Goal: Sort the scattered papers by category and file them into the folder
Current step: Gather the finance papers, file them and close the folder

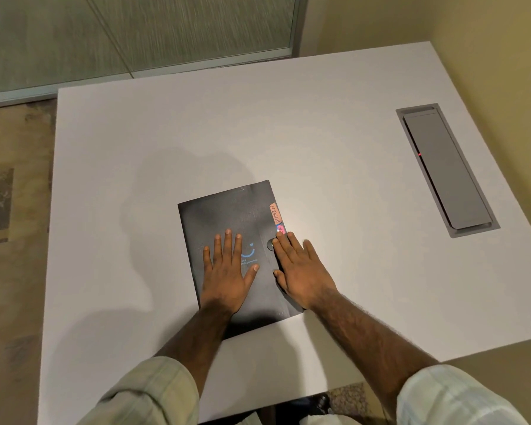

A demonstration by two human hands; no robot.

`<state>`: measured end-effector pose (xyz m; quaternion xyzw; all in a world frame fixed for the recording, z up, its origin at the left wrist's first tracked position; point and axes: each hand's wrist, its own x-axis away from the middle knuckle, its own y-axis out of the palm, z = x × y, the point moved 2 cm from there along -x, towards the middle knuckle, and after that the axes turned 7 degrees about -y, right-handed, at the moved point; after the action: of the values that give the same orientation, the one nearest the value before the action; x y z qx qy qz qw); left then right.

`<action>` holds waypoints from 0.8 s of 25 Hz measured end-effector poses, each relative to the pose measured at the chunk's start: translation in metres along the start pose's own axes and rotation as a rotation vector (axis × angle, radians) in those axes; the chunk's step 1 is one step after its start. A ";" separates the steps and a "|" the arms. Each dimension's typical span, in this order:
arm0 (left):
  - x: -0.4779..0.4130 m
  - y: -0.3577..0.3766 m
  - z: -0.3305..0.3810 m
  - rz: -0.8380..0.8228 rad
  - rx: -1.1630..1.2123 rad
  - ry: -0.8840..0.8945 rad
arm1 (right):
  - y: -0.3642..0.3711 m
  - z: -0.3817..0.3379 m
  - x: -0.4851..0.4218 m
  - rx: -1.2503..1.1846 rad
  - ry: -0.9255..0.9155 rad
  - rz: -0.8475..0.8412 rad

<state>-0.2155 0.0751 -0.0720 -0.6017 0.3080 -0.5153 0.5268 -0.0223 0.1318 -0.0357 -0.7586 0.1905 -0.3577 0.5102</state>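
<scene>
My left hand (227, 268) lies flat with fingers spread on the black folder (227, 216), and my right hand (301, 268) lies flat too, fingers straight, over its right edge beside the button clasp (271, 244). The closed folder rests near the middle of the white surface (288, 124), an orange ADMIN tab (276, 213) sticking out at its right

office mtg room: white table (288, 118) w/ cable hatch (446, 170), frosted glass partition (135, 32), carpet (16, 142).
</scene>
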 end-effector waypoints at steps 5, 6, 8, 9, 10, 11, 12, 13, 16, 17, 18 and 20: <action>0.000 0.002 0.000 0.016 0.006 0.006 | 0.001 -0.004 0.000 0.059 0.018 -0.002; 0.000 0.003 0.000 0.017 0.009 0.007 | 0.002 -0.004 0.000 0.069 0.022 -0.002; 0.000 0.003 0.000 0.022 0.016 0.007 | 0.003 -0.005 -0.001 0.079 0.020 -0.015; 0.000 0.003 0.000 0.018 0.010 0.007 | 0.003 -0.006 -0.001 0.085 0.020 -0.021; 0.000 0.003 0.000 0.012 0.006 0.006 | 0.004 -0.007 -0.002 0.092 0.020 -0.018; 0.000 0.003 -0.001 0.008 0.006 0.007 | 0.005 -0.008 -0.002 0.101 0.019 -0.011; 0.000 0.003 -0.001 0.006 0.007 0.006 | 0.005 -0.009 -0.003 0.112 0.018 -0.008; 0.000 0.002 -0.001 0.004 0.007 0.005 | 0.005 -0.010 -0.004 0.124 0.019 -0.010; -0.001 0.001 0.000 -0.008 0.010 0.005 | 0.004 -0.013 -0.006 0.168 0.021 -0.016; -0.001 0.001 0.000 -0.010 0.013 0.009 | 0.002 -0.014 -0.007 0.186 0.023 -0.037; 0.000 0.001 0.000 -0.012 0.016 0.010 | 0.001 -0.015 -0.008 0.200 0.023 -0.058; 0.000 0.000 0.000 -0.026 0.021 0.006 | -0.001 -0.017 -0.008 0.212 0.025 -0.084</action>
<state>-0.2157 0.0748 -0.0722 -0.5984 0.2965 -0.5271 0.5256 -0.0403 0.1270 -0.0342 -0.7030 0.1258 -0.4066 0.5698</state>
